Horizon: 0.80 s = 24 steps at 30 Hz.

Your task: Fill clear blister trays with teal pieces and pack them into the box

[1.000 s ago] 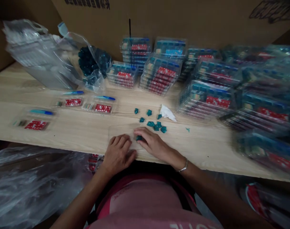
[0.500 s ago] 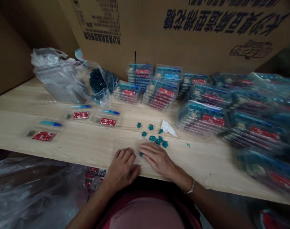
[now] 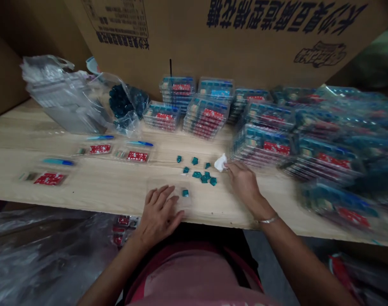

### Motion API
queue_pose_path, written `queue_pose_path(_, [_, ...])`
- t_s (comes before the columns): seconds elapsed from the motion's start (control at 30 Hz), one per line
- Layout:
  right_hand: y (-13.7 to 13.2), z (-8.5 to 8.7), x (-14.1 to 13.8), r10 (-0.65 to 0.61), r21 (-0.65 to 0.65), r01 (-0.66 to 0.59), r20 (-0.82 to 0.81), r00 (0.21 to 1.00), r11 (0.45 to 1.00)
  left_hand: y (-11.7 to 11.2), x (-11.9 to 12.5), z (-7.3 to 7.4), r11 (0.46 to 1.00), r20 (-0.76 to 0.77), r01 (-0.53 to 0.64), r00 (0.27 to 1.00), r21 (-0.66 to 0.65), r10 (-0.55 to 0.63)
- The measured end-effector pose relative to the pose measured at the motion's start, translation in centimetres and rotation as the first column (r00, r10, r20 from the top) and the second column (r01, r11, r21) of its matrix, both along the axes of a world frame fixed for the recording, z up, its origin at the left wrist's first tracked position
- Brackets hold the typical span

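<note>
My left hand (image 3: pixel 158 210) lies flat with fingers spread on a clear plastic tray (image 3: pixel 168 189) at the near edge of the wooden table (image 3: pixel 117 187). One small teal piece (image 3: pixel 185 193) sits in that tray beside my fingertips. My right hand (image 3: pixel 244 182) reaches forward and its fingers are pinched on a crumpled white paper scrap (image 3: pixel 219 163). Between the hands lies a loose cluster of several teal pieces (image 3: pixel 202 173).
Filled clear trays (image 3: pixel 129 154) with red cards and blue pens lie at left. Stacks of packed trays (image 3: pixel 206 115) crowd the back and right. Clear bags (image 3: pixel 66 95), one with dark teal pieces (image 3: pixel 125 102), stand back left before a cardboard box (image 3: pixel 232 34). Plastic sheeting (image 3: pixel 37 250) hangs below.
My right hand left the tray, letting go of the teal piece there, and moved forward-right to the white scrap. The left hand stayed on the tray.
</note>
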State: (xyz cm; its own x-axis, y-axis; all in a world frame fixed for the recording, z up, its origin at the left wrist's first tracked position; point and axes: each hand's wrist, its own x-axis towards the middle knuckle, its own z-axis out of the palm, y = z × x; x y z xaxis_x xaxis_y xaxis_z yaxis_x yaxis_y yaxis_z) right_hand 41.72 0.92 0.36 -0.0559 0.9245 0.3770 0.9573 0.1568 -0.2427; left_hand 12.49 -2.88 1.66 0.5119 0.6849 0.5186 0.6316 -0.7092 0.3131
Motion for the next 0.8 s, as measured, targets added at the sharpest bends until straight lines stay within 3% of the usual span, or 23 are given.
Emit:
queue_pose_path(0.07, [-2.2,1.3,-1.3,0.120,0.105,-0.106,-0.139,0.983,0.989,-0.1,2.2,0.9,0.993,0.197,0.052,0.980,-0.104,-0.031])
queue_pose_path(0.13, [-4.4,2.5,-3.1,0.276,0.170,-0.234,-0.292,0.916,0.957,0.0,5.0,1.6,0.943,0.413,0.164,0.910,-0.291,-0.031])
queue_pose_path(0.23, [-6.8,3.4,-5.4,0.297,0.134,-0.266,-0.487,0.821,0.955,0.4,8.7,1.5,0.756,0.631,0.343,0.767,-0.558,0.118])
queue_pose_path(0.3, [-7.5,3.1,-5.6,0.229,0.072,-0.230,-0.573,0.787,0.971,0.6,10.1,0.9,0.614,0.687,0.438,0.684,-0.656,0.246])
queue_pose_path(0.37, [-7.4,2.4,-4.4,0.215,0.045,-0.231,-0.567,0.796,0.972,0.8,10.4,0.4,0.523,0.684,0.484,0.662,-0.702,0.305])
queue_pose_path(0.43, [-6.7,1.5,-2.4,0.198,0.045,-0.200,-0.454,0.868,0.979,1.4,9.9,0.4,0.551,0.646,0.427,0.704,-0.717,0.295])
queue_pose_path(0.53, [-4.7,0.7,0.4,0.038,0.007,-0.037,-0.178,0.983,0.999,3.0,8.1,1.2,0.718,0.568,0.228,0.776,-0.658,0.274])
queue_pose_path(0.6, [-3.1,0.9,1.0,-0.042,-0.024,0.041,-0.037,0.998,0.999,4.0,6.4,2.0,0.825,0.513,0.061,0.808,-0.561,0.289])
queue_pose_path(0.7, [-0.4,2.0,-0.2,0.005,-0.073,-0.005,0.010,1.000,0.997,4.4,3.8,2.2,0.923,0.337,-0.168,0.896,-0.347,0.290])
queue_pose_path(0.8, [2.4,3.0,-2.2,0.133,-0.181,-0.134,-0.021,0.991,0.974,3.2,1.8,1.1,0.941,0.056,-0.293,0.950,-0.171,0.306])
